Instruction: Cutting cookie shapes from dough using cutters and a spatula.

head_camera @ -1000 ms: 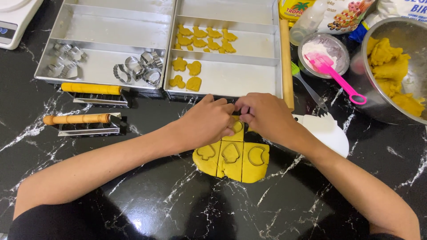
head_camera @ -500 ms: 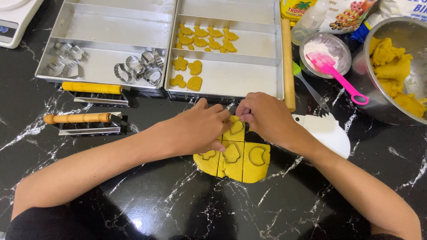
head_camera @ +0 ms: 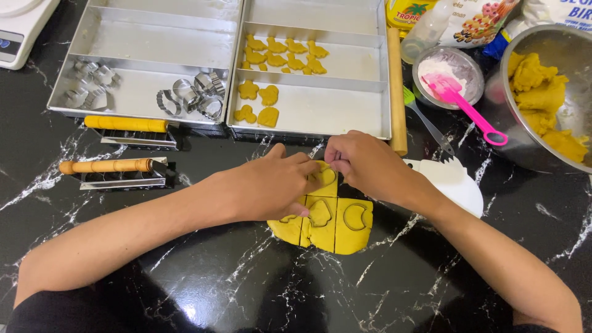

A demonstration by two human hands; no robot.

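On the black marbled bench (head_camera: 185, 290), nearest the camera, a flat sheet of yellow dough (head_camera: 336, 225) is laid out, scored into squares and stamped with cutter outlines. Its left part is covered by the left hand (head_camera: 265, 188), which is pressed flat on it with the fingers held together. Just beyond, at the far edge of the sheet, the right hand (head_camera: 370, 166) is seen with its fingers (head_camera: 336, 157) pinched together on something small; whether a cut piece or a cutter is gripped cannot be told. The dough is judged to be soft, light and easily torn, so a cut shape is best lifted from underneath its edges rather than pulled by a thin limb. A white scraper-like piece (head_camera: 456, 185) is partly hidden just behind the right wrist. To the left, two wooden-handled metal tools (head_camera: 117, 172) are set side by side. Further back, a wooden rolling pin (head_camera: 396, 92) is laid along the right rim of a metal tray (head_camera: 314, 120), in whose compartments small yellow cut-outs (head_camera: 259, 102) are arranged. A second tray (head_camera: 123, 111) to the left is loaded with metal cookie cutters (head_camera: 191, 102). At the far right, a steel bowl (head_camera: 505, 135) with lumps of yellow dough and a small tub of flour (head_camera: 447, 71) with a pink spoon (head_camera: 472, 111) are placed.
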